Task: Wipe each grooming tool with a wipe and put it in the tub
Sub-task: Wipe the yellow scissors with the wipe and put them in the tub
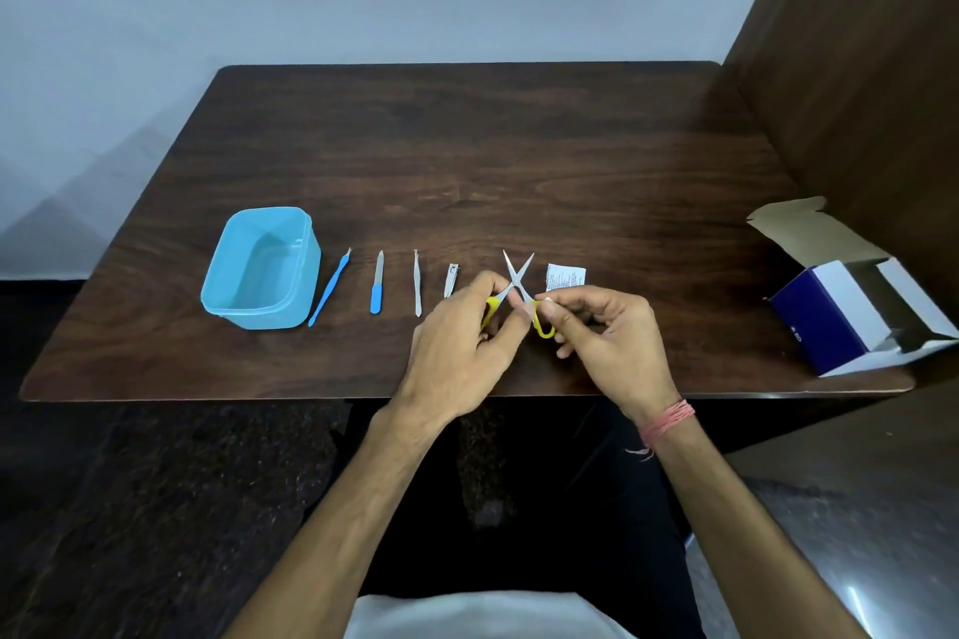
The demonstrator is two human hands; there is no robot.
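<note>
Dark brown wood-grain surface (519,145), light blue tub (259,270), blue-handled tools just right of tub, yellow-handled scissors (519,285) with silver blades, white printed sachet (566,275), navy-and-white box (851,322), pink wrist thread (667,423).

I see a dim, evenly lit scene with soft, cool light from above. The hands (539,332) are sharp, and so are the scissors (518,293) they grip. Faint shadows sit under them on the dark table (467,145). Left of the grip, the tub (259,270) shows soft shading inside. Wide-angle distortion bends the table edges; the floor near my view is murky and grainy.
</note>
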